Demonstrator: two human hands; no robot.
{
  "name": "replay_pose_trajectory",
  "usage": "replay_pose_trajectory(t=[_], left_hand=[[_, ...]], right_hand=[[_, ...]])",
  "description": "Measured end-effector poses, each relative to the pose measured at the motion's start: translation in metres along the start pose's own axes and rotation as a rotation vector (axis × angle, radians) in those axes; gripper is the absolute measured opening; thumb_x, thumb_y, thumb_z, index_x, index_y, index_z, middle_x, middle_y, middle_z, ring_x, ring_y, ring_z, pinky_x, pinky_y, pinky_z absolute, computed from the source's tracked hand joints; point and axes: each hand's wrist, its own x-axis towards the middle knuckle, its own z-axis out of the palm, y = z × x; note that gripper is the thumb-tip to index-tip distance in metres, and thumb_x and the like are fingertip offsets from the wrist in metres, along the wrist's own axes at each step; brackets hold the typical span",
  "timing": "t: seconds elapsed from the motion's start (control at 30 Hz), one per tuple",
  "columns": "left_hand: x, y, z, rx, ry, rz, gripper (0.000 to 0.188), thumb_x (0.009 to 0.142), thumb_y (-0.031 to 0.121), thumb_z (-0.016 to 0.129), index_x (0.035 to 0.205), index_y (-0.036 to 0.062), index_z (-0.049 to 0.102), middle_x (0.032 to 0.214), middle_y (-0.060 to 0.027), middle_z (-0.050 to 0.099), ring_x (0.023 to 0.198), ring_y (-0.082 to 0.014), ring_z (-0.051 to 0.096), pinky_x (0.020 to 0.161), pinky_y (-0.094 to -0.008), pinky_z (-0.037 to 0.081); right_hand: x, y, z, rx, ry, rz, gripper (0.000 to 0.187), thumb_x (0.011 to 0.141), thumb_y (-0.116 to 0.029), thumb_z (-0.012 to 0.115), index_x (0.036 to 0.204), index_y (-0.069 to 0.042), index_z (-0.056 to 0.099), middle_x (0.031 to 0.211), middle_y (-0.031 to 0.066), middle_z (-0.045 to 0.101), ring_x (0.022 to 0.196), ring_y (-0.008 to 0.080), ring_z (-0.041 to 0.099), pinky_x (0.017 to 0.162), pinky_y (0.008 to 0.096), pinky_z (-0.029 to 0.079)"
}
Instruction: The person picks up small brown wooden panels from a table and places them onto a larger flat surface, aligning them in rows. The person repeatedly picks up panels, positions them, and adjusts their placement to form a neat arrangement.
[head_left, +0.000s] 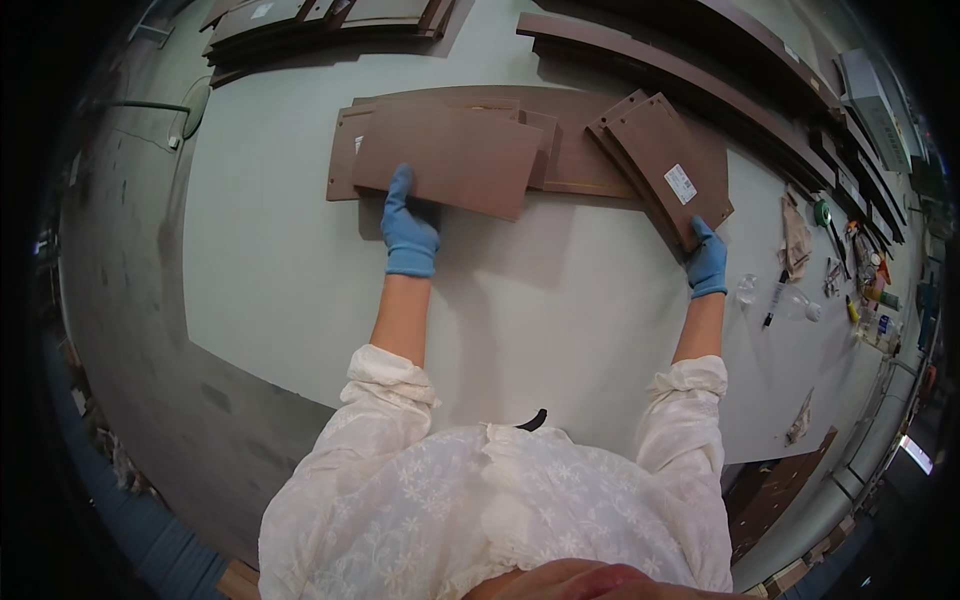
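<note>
I see both hands in blue gloves out over a pale grey table (300, 290), white lacy sleeves coming in from the bottom edge. My left hand (408, 228) is on the near edge of a brown rectangular panel (450, 155) that lies tilted a little on top of a stack of similar brown boards (570, 140); the fingers run up onto the panel face, close together, and the thumb looks tucked under the edge, so it pinches that panel's near edge. The panel casts a shadow below it, so its near edge seems raised off the table. My right hand (707, 262) grips the near corner of a second brown panel (665, 165), which carries a small white sticker (681, 183) and lies angled over the right end of the same stack; the fingers are curled around that corner, though I cannot tell how far they close. The two panels are well apart, with the stack between and under them. Long dark brown strips (680, 75) run diagonally along the far right of the table. More brown boards (300, 20) lie at the far left end. Small clutter sits by the right edge: a black pen (774, 300), bits of plastic wrap (796, 240), small bottles (880, 295).
</note>
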Motion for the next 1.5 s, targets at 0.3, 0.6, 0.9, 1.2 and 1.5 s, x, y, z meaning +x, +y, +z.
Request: replay_pose_trajectory(t=[0.3,0.6,0.9,1.2,1.5], left_hand=[[-0.047,0.057,-0.066,0.088,-0.064,0.0,0.075,0.094,0.038,0.079,0.155,0.0109,0.045,0.149,-0.0096,0.055,0.136,-0.0298,0.054,0.118,-0.0489,0.045],[-0.065,0.093,-0.105,0.148,-0.075,0.082,0.069,0.097,0.039,0.074,0.155,0.0118,0.047,0.149,-0.0082,0.058,0.135,-0.0285,0.057,0.115,-0.0475,0.049],[-0.072,0.108,-0.125,0.048,-0.12,0.061,0.067,0.098,0.034,0.074,0.156,0.0113,0.047,0.151,-0.0081,0.057,0.135,-0.0276,0.058,0.115,-0.0457,0.05],[-0.065,0.1,-0.098,0.054,-0.126,0.021,0.065,0.096,0.03,0.078,0.153,0.0101,0.052,0.146,-0.0077,0.061,0.133,-0.0267,0.058,0.115,-0.0446,0.048],[0.002,0.025,-0.041,0.022,0.001,0.061,0.045,0.086,0.017,0.087,0.127,0.0057,0.072,0.124,-0.0047,0.071,0.115,-0.0239,0.065,0.103,-0.0417,0.053]], right_hand=[[-0.024,-0.069,0.051,-1.235,0.356,-0.233,0.062,0.083,-0.032,0.089,0.131,-0.002,0.065,0.124,0.016,0.07,0.107,0.0311,0.069,0.092,0.0417,0.055],[-0.072,0.003,0.306,-1.724,-0.569,-1.2,0.126,0.062,-0.071,0.088,0.165,-0.021,0.035,0.167,0.0215,0.035,0.154,0.0471,0.03,0.129,0.0544,0.021],[-0.096,0.003,0.301,-1.628,-0.498,-1.19,0.099,0.064,-0.049,0.089,0.15,-0.017,0.051,0.134,0.0177,0.056,0.123,0.0371,0.057,0.106,0.0471,0.046],[-0.12,0.003,0.207,-0.696,-0.423,-0.422,0.118,0.076,-0.034,0.089,0.17,-0.008,0.023,0.154,0.0189,0.048,0.136,0.0305,0.053,0.112,0.0396,0.046],[-0.176,-0.002,0.157,-0.259,-0.358,-0.318,0.103,0.084,-0.016,0.079,0.17,-0.006,0.022,0.148,0.0104,0.047,0.12,0.0212,0.055,0.101,0.0338,0.05]])
